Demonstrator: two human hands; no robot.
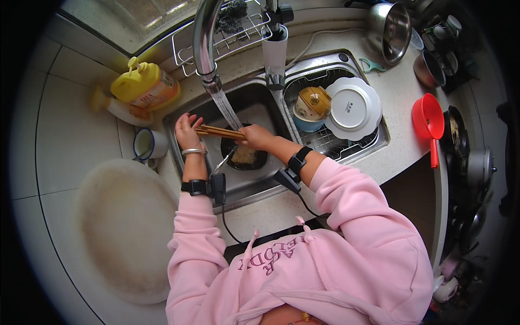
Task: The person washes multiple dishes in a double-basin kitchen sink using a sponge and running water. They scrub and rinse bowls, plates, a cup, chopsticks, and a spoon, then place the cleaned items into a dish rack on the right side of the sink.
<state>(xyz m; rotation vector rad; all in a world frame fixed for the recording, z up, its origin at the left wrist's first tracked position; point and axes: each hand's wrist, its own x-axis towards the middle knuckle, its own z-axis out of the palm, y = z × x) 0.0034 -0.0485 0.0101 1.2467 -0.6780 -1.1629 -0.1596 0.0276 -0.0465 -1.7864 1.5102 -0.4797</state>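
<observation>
My right hand is closed around one end of a bundle of wooden chopsticks above the left sink basin. At the bundle's other end is my left hand, fingers apart and raised; whether it touches the sticks is hard to tell. Water runs from the chrome faucet close by my right hand. Below, a dark round strainer or bowl holds pale brownish matter, partly hidden by the hands. A shiny metal utensil handle leans out of it.
Right of the basin, a wire dish rack holds stacked bowls and a white scalloped plate. A yellow detergent bottle, an enamel mug and a large round pale board or lid stand left. A red ladle lies right.
</observation>
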